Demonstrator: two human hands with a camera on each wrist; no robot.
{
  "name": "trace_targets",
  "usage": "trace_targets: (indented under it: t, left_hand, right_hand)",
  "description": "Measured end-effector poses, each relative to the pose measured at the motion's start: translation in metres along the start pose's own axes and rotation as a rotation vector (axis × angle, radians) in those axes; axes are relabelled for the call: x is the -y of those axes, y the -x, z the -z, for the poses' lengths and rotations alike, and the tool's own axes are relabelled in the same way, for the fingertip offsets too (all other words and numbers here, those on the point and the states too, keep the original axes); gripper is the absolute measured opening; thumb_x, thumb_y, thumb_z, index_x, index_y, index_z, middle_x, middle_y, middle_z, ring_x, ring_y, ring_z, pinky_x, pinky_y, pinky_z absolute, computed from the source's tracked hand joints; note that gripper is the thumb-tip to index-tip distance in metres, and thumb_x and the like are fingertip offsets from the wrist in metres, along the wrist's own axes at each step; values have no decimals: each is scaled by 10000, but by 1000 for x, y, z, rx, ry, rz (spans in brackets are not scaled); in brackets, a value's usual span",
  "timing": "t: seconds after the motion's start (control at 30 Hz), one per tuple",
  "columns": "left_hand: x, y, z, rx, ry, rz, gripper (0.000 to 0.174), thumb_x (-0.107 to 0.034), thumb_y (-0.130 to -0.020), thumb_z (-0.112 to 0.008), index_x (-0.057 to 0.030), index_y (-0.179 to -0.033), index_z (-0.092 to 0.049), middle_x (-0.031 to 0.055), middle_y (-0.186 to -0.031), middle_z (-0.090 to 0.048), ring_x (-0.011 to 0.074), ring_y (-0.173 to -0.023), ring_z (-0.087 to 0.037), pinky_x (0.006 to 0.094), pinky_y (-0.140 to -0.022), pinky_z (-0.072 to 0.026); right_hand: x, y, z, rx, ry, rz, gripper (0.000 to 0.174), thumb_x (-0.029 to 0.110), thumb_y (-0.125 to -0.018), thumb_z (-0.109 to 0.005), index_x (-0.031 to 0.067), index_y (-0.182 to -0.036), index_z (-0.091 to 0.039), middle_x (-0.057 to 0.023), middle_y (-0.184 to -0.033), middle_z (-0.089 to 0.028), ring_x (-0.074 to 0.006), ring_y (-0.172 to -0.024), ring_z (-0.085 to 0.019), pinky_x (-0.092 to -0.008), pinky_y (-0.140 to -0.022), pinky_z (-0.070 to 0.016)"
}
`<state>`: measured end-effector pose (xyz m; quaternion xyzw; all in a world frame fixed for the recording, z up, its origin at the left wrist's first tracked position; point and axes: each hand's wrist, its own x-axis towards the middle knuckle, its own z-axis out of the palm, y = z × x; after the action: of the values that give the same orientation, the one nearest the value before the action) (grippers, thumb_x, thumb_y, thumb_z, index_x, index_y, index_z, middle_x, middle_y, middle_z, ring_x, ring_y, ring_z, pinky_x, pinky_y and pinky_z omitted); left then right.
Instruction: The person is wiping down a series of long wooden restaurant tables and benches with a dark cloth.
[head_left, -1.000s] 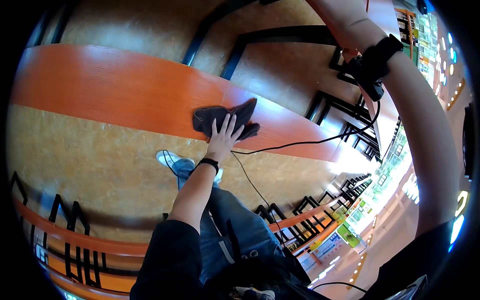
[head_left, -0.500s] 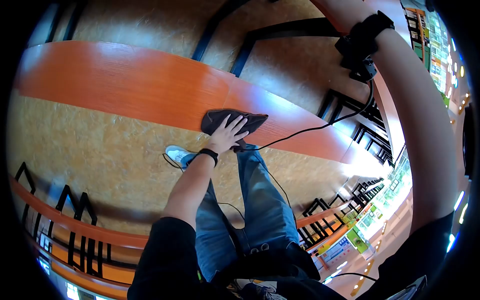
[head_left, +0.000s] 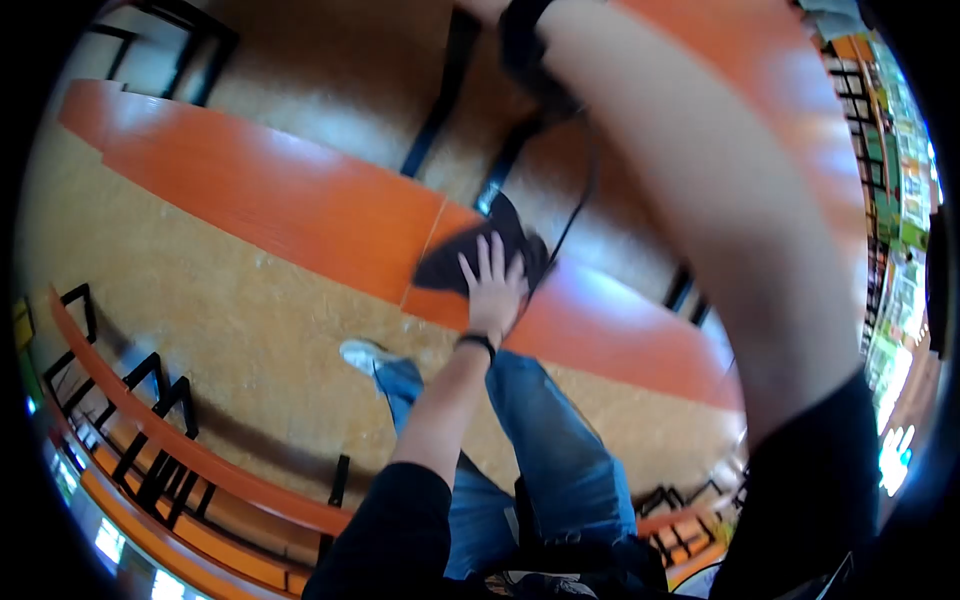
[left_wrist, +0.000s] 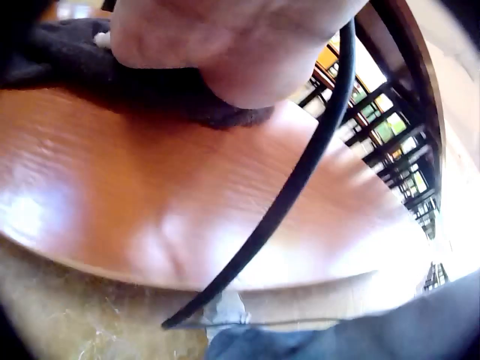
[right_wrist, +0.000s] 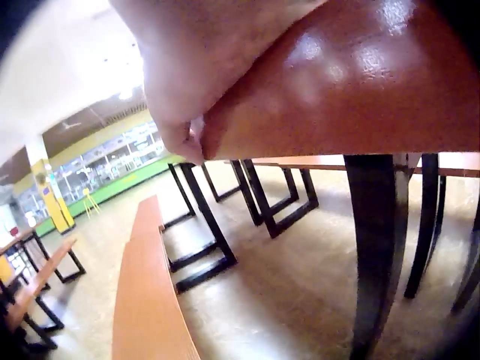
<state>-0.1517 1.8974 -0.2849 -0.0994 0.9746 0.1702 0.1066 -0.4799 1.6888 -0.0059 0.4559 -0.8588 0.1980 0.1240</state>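
Note:
My left hand [head_left: 497,294] lies with fingers spread on a dark brown cloth [head_left: 450,265], pressing it against the orange bench top [head_left: 290,205]. The cloth is bunched, with a corner pointing past the bench's far edge. In the left wrist view, the heel of the left hand [left_wrist: 225,45] covers part of the cloth [left_wrist: 150,86]. My right arm reaches up across the head view, its hand mostly cut off at the top. In the right wrist view, the right hand [right_wrist: 217,52] rests at the edge of an orange tabletop [right_wrist: 360,90]; most of its fingers are hidden.
A black cable [left_wrist: 292,187] hangs by the left wrist. Black table legs [head_left: 435,130] stand beyond the bench. Another orange bench [head_left: 220,470] is behind on the left. My shoe [head_left: 365,355] is on the tan floor. Rows of benches [right_wrist: 150,292] extend away.
The left hand and cloth have moved right along the bench, and the cloth has changed shape. My right forearm has swung left in the head view, which has also turned.

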Motion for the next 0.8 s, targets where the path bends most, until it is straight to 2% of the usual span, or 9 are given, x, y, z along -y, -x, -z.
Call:
trace_targets:
  t: [0.1,0.2,0.27,0.33,0.47,0.53,0.6,0.7,0.8]
  left_hand:
    - [-58,55,-21,186,129,-148,624,-401,-982,-601,-276,-1570,-432,195,-1707,-163,431,-1573,-131,757,-1185,-126]
    - [-73,87,-20,323,106,-191,634,-341,-968,-630,-329,-1570,-430,144,-1718,-169,405,-1579,-131,753,-1180,-155]
    - [-82,91,-30,285,112,-140,687,-256,-930,-647,-321,-1576,-419,131,-1727,-145,393,-1583,-135,774,-1155,-180]
    - [-78,77,-13,278,115,5,623,-183,-969,-556,-324,-1564,-435,108,-1734,-137,378,-1586,-145,773,-1156,-167]
    - [-13,18,10,-15,-104,358,715,-431,-997,-563,-197,-1624,-313,251,-1707,-121,519,-1558,-108,810,-1103,-238]
    - [42,-23,30,-121,-128,590,695,-484,-1038,-498,-201,-1636,-286,235,-1711,-120,493,-1565,-113,788,-1105,-281]
    - [89,-53,55,-29,3,695,716,-513,-1036,-495,-197,-1640,-273,214,-1716,-120,475,-1568,-127,779,-1104,-297]
    - [84,-55,48,13,-44,632,740,-552,-1033,-480,-181,-1640,-277,206,-1719,-104,479,-1563,-134,777,-1107,-294]
    - [22,-33,18,32,-108,580,746,-566,-1033,-467,-176,-1640,-277,223,-1717,-93,497,-1562,-112,783,-1115,-270]
  right_hand:
    - [-14,-10,-1,171,-122,1,805,539,-817,-657,5,-1414,-574,-313,-1539,-440,-442,-1457,-398,-488,-1230,-299]
    - [-11,15,30,374,-529,13,769,426,-843,-698,20,-1473,-524,-293,-1600,-371,-447,-1478,-367,-501,-1249,-265]
    - [-45,66,67,161,-295,240,743,376,-872,-766,127,-1520,-500,-208,-1649,-338,-417,-1524,-310,-489,-1214,-347]
    - [-98,108,129,188,-158,501,729,374,-879,-720,151,-1532,-486,-219,-1675,-272,-443,-1541,-256,-499,-1235,-318]
    - [-206,224,229,531,-112,430,794,336,-828,-728,168,-1555,-459,-233,-1698,-206,-435,-1576,-163,-551,-1258,-230]
    - [-240,284,259,642,-215,207,817,298,-806,-741,164,-1559,-456,-229,-1703,-197,-435,-1578,-160,-554,-1261,-204]
    - [-253,317,277,713,-70,238,853,291,-780,-756,142,-1562,-449,-235,-1701,-197,-443,-1574,-170,-543,-1267,-191]
    - [-259,324,269,610,-93,262,813,230,-793,-737,87,-1544,-462,-234,-1677,-266,-423,-1565,-219,-531,-1268,-208]
    - [-255,322,266,539,-158,256,763,184,-821,-707,68,-1536,-468,-200,-1667,-312,-390,-1559,-250,-527,-1273,-212]
